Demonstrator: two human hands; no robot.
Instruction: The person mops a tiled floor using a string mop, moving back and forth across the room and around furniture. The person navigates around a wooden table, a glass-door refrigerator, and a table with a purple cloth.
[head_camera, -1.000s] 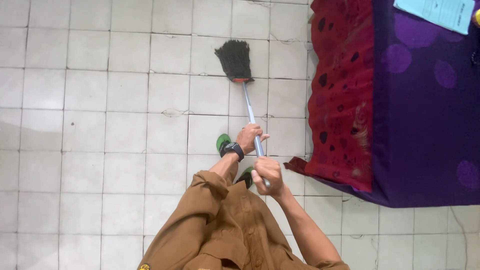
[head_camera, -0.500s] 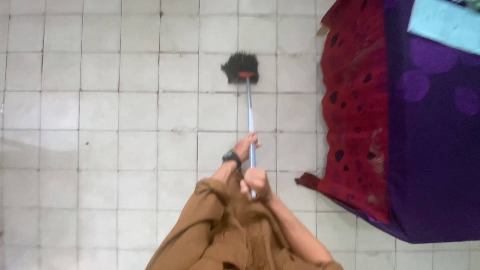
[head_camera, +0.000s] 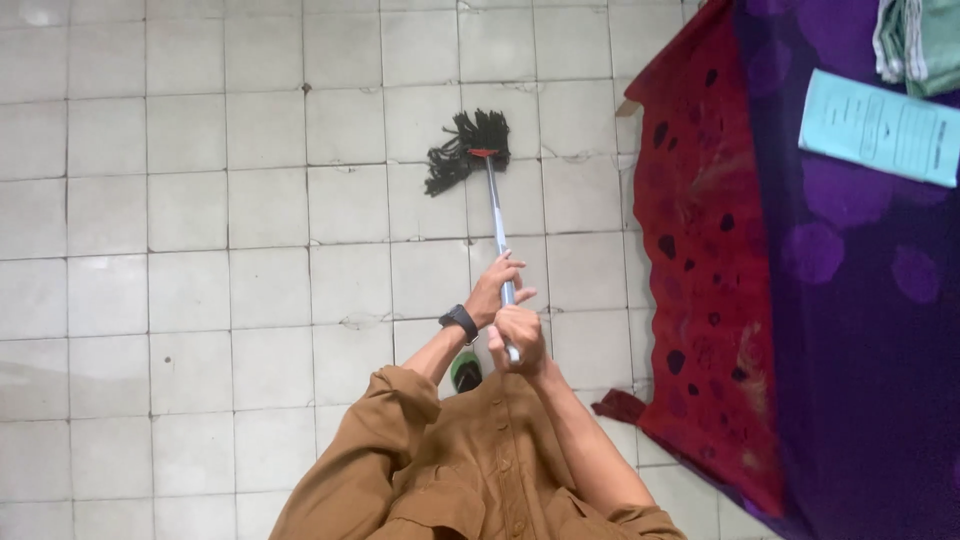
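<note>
A mop with a dark stringy head (head_camera: 468, 150) and a thin silver handle (head_camera: 496, 215) rests on the white tiled floor (head_camera: 200, 250). My left hand (head_camera: 495, 287), with a black watch on its wrist, grips the handle further down the shaft. My right hand (head_camera: 517, 335) is closed around the top end of the handle, just below the left. The mop strings trail toward the left of the head. I wear a brown long-sleeved shirt (head_camera: 470, 470).
A bed with a purple cover (head_camera: 860, 330) and a red patterned cloth (head_camera: 700, 250) hanging over its side stands at the right. A pale blue paper (head_camera: 880, 125) and folded green cloth (head_camera: 920, 40) lie on it. A green slipper (head_camera: 465, 372) shows below my hands.
The mop head swung from the right toward the left, and its strings now trail left. Both hands kept their grip on the handle. The view shifted slightly.
</note>
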